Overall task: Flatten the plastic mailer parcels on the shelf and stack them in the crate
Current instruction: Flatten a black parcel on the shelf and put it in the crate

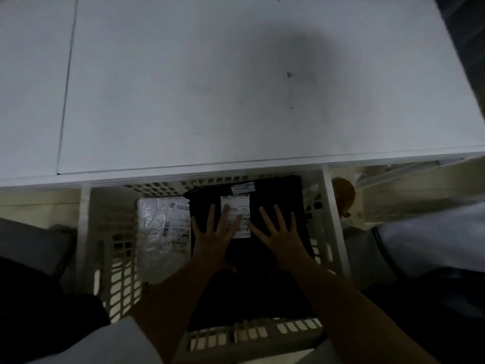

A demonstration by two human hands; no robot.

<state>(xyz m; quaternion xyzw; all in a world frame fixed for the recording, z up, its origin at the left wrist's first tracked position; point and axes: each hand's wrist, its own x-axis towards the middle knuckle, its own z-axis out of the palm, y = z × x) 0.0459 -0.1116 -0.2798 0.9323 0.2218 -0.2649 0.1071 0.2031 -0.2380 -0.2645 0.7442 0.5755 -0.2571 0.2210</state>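
A black plastic mailer parcel (278,195) with white shipping labels lies inside the white lattice crate (115,261) below the shelf edge. My left hand (215,237) presses flat on it, fingers spread, partly over the label. To its right, my right hand (278,235) also presses flat on the black mailer with straight, spread fingers. A clear-white mailer parcel (162,232) with a label lies in the crate to the left of the black one.
The white shelf top (210,88) fills the upper view, bare except for a tiny scrap (289,74). White frame posts (334,219) flank the crate. A brown object (343,193) and a grey bag (425,240) sit at the right.
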